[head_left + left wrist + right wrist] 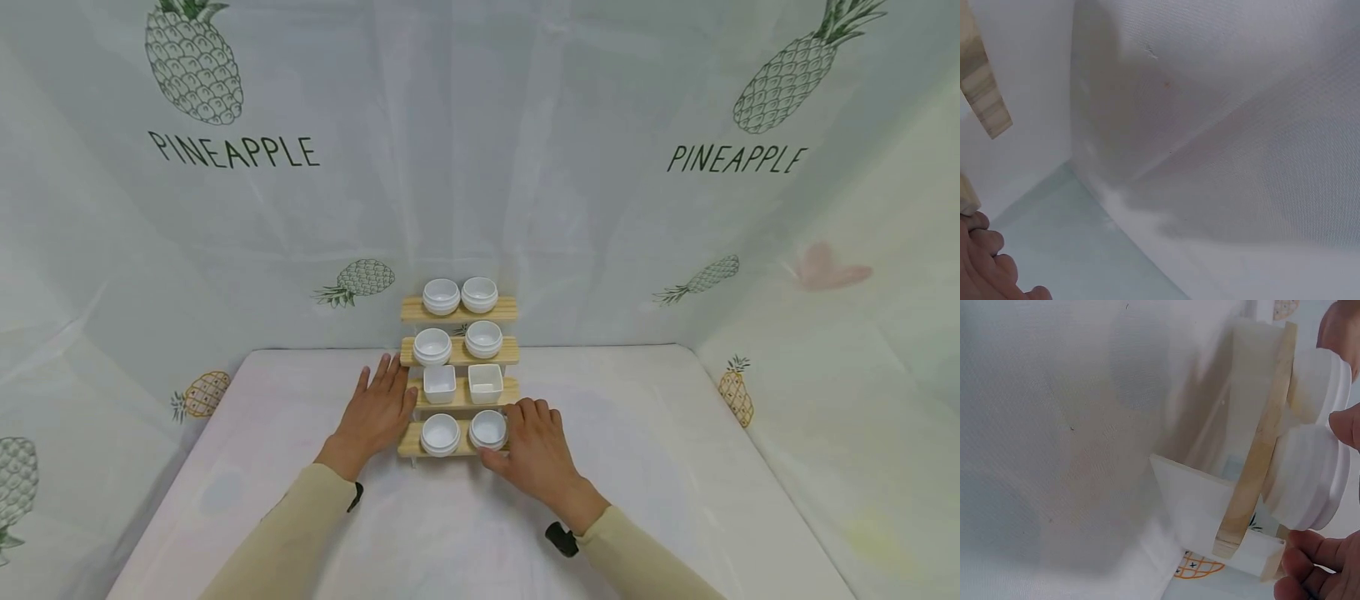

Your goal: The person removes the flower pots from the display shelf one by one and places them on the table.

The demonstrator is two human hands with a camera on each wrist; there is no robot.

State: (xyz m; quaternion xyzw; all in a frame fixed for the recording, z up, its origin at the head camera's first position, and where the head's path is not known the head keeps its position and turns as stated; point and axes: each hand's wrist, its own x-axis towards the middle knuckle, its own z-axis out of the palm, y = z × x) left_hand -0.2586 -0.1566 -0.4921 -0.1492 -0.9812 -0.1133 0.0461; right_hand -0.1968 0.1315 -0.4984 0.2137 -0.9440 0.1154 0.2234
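Head view, lower centre: right hand (pixel 534 450) pinches the bottom-step bowl (pixel 488 429), best lifted straight up, while the flat, relaxed left hand (pixel 377 414) steadies the rack (pixel 459 392).

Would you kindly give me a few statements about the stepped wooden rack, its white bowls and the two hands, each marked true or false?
1. The wooden rack has four steps. True.
2. Every step carries two white dishes. True.
3. The square dishes stand on the top step. False: they stand on the third step down; the top step holds round bowls.
4. The right hand has its fingers around the right-hand bowl on the lowest step. True.
5. The left hand is lifting a bowl. False: it lies flat with straight fingers against the rack's left side and holds nothing.
6. The table is covered in a dark cloth. False: the cover is white.
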